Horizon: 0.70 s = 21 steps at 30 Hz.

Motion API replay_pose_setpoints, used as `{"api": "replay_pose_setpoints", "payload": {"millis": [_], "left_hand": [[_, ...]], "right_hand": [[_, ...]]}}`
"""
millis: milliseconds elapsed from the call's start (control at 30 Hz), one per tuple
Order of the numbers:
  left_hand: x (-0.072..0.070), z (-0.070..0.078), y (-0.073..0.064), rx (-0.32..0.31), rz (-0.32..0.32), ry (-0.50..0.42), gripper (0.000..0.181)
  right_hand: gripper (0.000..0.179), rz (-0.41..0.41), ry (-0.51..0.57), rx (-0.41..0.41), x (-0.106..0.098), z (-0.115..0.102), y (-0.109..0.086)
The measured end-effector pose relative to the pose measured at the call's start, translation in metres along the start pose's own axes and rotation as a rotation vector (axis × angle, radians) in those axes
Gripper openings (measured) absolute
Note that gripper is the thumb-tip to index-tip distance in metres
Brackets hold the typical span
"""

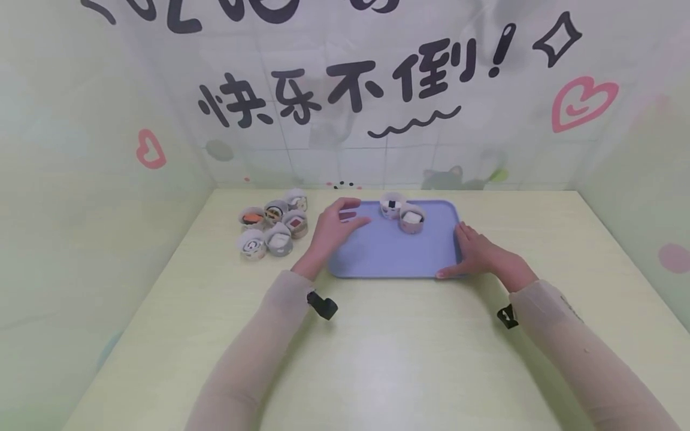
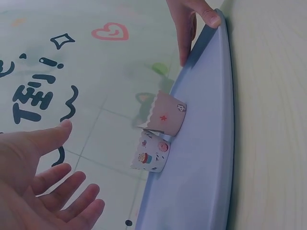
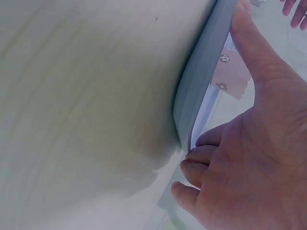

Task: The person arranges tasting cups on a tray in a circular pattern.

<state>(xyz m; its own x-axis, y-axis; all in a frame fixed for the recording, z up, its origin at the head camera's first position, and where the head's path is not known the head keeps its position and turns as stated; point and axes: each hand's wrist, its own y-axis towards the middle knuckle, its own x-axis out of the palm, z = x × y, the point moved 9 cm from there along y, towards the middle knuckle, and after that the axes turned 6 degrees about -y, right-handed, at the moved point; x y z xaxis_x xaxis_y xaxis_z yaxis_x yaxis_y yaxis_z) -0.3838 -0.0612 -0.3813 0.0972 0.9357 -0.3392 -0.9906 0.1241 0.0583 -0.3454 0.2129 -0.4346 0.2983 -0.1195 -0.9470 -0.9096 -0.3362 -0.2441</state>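
Loading judged partial: two cups on the far side of the tray, six cups unloaded, left on the tabletop. Left hand: grip wide, nothing held. Right hand: grip holding the tray's right end.

Blue rounded-corner tray, lying flat; right hand gripping 3-o'clock end. On it, upright: white printed cup at 12, pink cup at 1, adjacent. Left hand near 9-o'clock end.
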Motion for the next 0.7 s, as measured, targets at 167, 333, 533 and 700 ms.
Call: {"api": "replay_pose_setpoints", "payload": {"millis": [167, 333, 533, 700], "left_hand": [[-0.012, 0.0, -0.005, -0.008, 0.01, -0.012, 0.054], [-0.026, -0.004, -0.01, -0.024, 0.027, -0.033, 0.053], [-0.045, -0.007, -0.015, -0.012, 0.034, -0.019, 0.056], [-0.061, -0.009, -0.019, -0.004, 0.035, -0.016, 0.058]], "right_hand": [[0.13, 0.0, 0.002, 0.002, 0.0, 0.001, 0.0], [0.131, -0.005, 0.013, 0.002, 0.002, 0.002, 0.001], [0.131, -0.004, 0.013, 0.002, 0.002, 0.002, 0.001], [0.132, -0.003, 0.017, 0.004, 0.002, 0.003, 0.002]]}}
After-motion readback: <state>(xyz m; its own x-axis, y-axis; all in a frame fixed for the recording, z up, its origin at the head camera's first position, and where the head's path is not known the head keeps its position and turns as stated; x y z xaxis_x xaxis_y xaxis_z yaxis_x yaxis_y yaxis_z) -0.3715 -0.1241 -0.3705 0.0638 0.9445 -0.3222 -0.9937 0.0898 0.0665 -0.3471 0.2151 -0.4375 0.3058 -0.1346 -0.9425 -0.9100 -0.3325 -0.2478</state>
